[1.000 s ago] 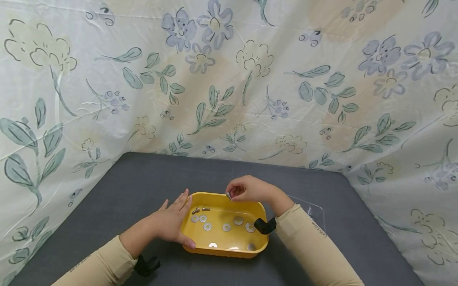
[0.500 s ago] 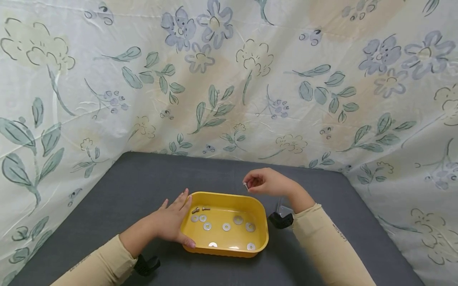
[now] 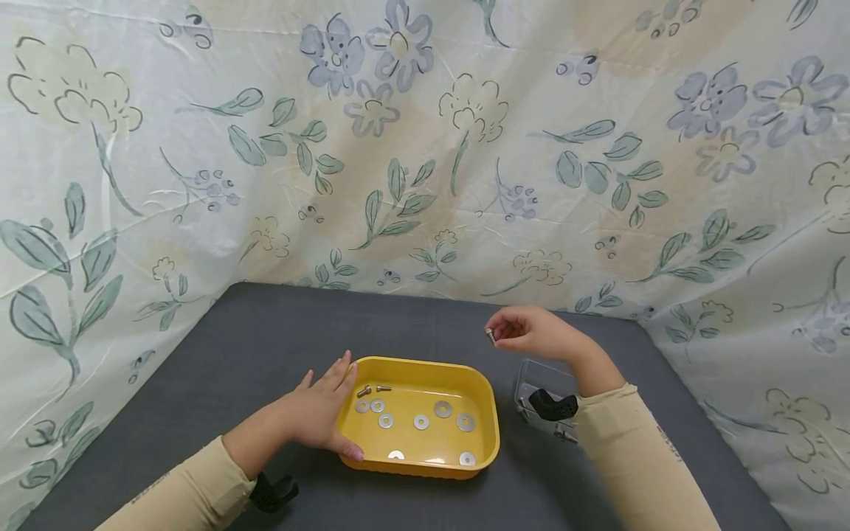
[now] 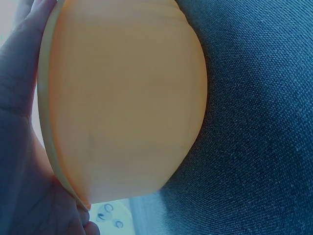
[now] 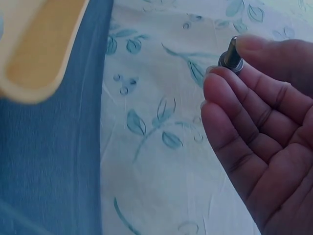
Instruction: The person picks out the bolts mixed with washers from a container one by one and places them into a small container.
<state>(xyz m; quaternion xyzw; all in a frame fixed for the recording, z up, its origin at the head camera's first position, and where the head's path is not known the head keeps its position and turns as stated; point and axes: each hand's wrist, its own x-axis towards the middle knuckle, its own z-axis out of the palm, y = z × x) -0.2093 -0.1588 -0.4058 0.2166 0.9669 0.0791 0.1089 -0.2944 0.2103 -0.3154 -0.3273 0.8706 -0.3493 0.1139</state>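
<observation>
A yellow tray [image 3: 425, 468] stands on the dark grey table, with two metal screws [image 3: 364, 391] near its far left corner and several flat washers [image 3: 421, 422] scattered over its floor. My left hand [image 3: 315, 413] rests on the tray's left end, fingers spread and thumb over the near rim; the left wrist view shows the tray's outer wall [image 4: 122, 98] beside the palm. Beyond the tray's far right corner, my right hand [image 3: 541, 335] is raised. It pinches a short metal screw [image 5: 233, 56] between thumb and fingertips, the other fingers loosely bent.
To the right of the tray, a clear plastic box [image 3: 531, 376] with metal pieces in it lies partly under my right wrist and its black strap [image 3: 554, 405]. Floral cloth [image 3: 398, 221] hangs behind and at both sides of the table.
My right hand has moved from above the tray's far rim to the right, carrying the screw, and the clear box is now more exposed. The left hand and tray have stayed put.
</observation>
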